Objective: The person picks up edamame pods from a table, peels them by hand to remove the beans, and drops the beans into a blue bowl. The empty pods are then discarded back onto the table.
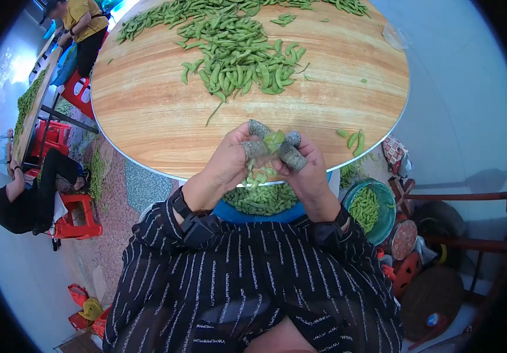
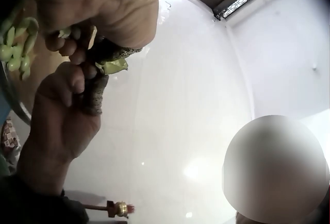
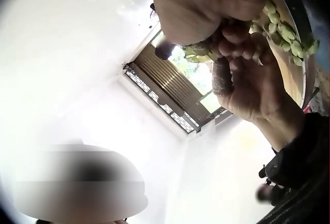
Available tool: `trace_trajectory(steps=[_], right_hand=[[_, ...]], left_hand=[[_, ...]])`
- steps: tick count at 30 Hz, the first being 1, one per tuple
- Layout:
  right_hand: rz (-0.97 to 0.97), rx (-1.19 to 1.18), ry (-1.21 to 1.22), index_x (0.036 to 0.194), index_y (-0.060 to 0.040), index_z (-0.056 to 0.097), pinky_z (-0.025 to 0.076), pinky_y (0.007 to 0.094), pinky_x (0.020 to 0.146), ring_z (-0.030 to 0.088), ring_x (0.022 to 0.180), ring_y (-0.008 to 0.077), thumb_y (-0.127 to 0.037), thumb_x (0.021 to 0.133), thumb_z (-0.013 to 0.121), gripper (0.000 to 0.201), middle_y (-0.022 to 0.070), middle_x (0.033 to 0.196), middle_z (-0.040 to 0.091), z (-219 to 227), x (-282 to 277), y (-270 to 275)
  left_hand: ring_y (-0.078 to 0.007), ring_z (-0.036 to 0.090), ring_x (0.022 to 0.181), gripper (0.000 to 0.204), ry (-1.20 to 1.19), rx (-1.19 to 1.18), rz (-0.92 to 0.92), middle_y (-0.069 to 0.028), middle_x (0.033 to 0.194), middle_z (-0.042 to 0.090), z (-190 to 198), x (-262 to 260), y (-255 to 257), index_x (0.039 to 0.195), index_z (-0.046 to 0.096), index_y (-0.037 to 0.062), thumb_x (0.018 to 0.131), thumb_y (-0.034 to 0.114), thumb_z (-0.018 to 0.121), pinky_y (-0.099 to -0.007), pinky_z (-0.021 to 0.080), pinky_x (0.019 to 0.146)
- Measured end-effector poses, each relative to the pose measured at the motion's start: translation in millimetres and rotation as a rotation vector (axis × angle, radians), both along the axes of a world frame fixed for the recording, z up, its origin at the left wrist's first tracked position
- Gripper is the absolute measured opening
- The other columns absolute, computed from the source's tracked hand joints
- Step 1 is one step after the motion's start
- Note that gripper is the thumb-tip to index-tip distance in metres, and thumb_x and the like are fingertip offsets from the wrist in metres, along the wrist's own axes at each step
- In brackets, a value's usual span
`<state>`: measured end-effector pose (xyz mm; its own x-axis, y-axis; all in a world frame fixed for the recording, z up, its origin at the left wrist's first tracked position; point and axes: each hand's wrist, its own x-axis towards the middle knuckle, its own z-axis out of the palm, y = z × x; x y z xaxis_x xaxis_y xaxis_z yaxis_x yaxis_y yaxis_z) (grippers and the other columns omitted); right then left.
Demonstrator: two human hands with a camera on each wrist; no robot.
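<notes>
striped shirt point(image 1: 236, 267) nearest; beyond, left hand point(image 1: 228, 160) and right hand point(image 1: 311, 170) pinch a green pod point(image 1: 273, 142) between their grey-covered fingertips point(image 1: 254, 149).

The shirt point(image 1: 230, 270) is striped black, finger sleeves point(image 1: 293, 157) seemingly grey cloth.

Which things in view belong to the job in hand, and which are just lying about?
Part of the job, it seems:
- pinched green pod
- pod heap
- round table
- blue basin
- green bucket, holding pods

Apparently just lying about:
- clear container
- patterned bundle
</notes>
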<state>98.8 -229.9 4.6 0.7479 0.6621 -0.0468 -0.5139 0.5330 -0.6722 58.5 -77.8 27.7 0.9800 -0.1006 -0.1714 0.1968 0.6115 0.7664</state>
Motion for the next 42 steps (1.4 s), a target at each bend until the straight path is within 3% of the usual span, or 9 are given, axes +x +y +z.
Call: trace_trajectory(steps=[5,9,14,21,23,27,29,32,42], right_hand=[[-0.142,-0.475,-0.883,0.092,-0.0002,0.053,0.041,0.0186,0.058,0.05,0.065,0.0053,0.003,0.078,0.051,0.014,0.0012,0.076,0.055,12.5,2.8,-2.2],[-0.108,-0.422,-0.808,0.09,-0.0016,0.054,0.042,0.0185,0.06,0.05,0.065,0.0053,0.002,0.078,0.051,0.013,0.0013,0.077,0.056,9.7,1.0,0.6],[-0.063,-0.07,-0.046,0.088,-0.004,0.056,0.041,0.0177,0.056,0.051,0.062,0.0045,-0.002,0.079,0.054,0.009,0.0,0.075,0.057,5.5,0.5,0.6],[-0.308,-0.463,-0.403,0.093,-0.0017,0.055,0.042,0.0185,0.059,0.053,0.065,0.0058,-0.004,0.079,0.055,0.014,0.0013,0.076,0.058,-0.4,39.5,-44.8],[-0.484,-0.86,-0.749,0.097,0.0008,0.054,0.043,0.0208,0.065,0.054,0.071,0.0087,-0.002,0.078,0.055,0.019,0.0026,0.078,0.059,4.8,48.7,-58.8],[-0.52,-0.88,-0.749,0.102,0.0022,0.053,0.043,0.0227,0.069,0.054,0.076,0.0103,-0.001,0.079,0.054,0.023,0.0035,0.081,0.06,18.2,31.0,-60.0],[-0.194,-0.721,-0.672,0.103,0.0018,0.052,0.043,0.022,0.07,0.053,0.078,0.0089,0.0,0.079,0.053,0.024,0.0036,0.085,0.059,24.6,14.8,-45.8],[-0.062,-0.582,-0.512,0.104,0.0014,0.052,0.043,0.0214,0.07,0.052,0.079,0.0083,0.0,0.079,0.054,0.026,0.0034,0.087,0.058,33.8,-1.2,-24.1],[-0.031,-0.552,-0.659,0.095,0.0025,0.053,0.043,0.0222,0.067,0.052,0.076,0.0082,0.0,0.078,0.054,0.017,0.0042,0.084,0.057,29.2,-2.1,-11.3]], left_hand=[[-0.0098,0.049,0.056,0.012,0.066,0.012,-0.024,-0.0061,0.077,0.058,-4.4,2.1,3.0,0.089,0.052,0.0017,0.077,0.0,0.051,-0.0208,0.04,0.052],[-0.0099,0.049,0.058,0.012,0.079,-0.049,-0.036,-0.0056,0.075,0.057,-12.4,2.6,2.4,0.088,0.053,0.0015,0.076,-0.001,0.051,-0.0199,0.039,0.052],[-0.011,0.051,0.062,0.015,0.05,-0.01,-0.012,-0.0062,0.076,0.057,-9.0,1.8,-2.0,0.089,0.053,0.0007,0.075,-0.002,0.051,-0.0212,0.042,0.055],[-0.0149,0.058,0.084,0.028,-0.016,0.189,-0.003,-0.0098,0.09,0.06,-9.4,-6.8,4.7,0.1,0.049,-0.0006,0.073,-0.008,0.054,-0.0235,0.047,0.072],[-0.0155,0.058,0.087,0.03,-0.015,0.228,-0.007,-0.0105,0.092,0.06,-9.7,-7.6,3.1,0.101,0.049,-0.0002,0.073,-0.009,0.055,-0.0239,0.047,0.075],[-0.0155,0.058,0.088,0.032,0.007,0.111,0.046,-0.0105,0.093,0.06,-10.6,-4.1,2.1,0.102,0.048,0.0008,0.073,-0.01,0.056,-0.0253,0.048,0.076],[-0.0155,0.058,0.088,0.032,-0.03,0.135,0.062,-0.0105,0.094,0.06,-10.3,-2.4,1.3,0.102,0.047,0.0008,0.073,-0.01,0.056,-0.0256,0.049,0.077],[-0.015,0.059,0.085,0.033,-0.009,0.195,0.057,-0.0101,0.093,0.06,-4.9,-4.4,1.9,0.102,0.047,0.0012,0.073,-0.008,0.058,-0.0248,0.049,0.074],[-0.0116,0.059,0.077,0.024,-0.011,0.312,0.003,-0.0076,0.087,0.061,5.5,-7.4,8.2,0.094,0.051,-0.001,0.073,-0.002,0.062,-0.022,0.048,0.068]])
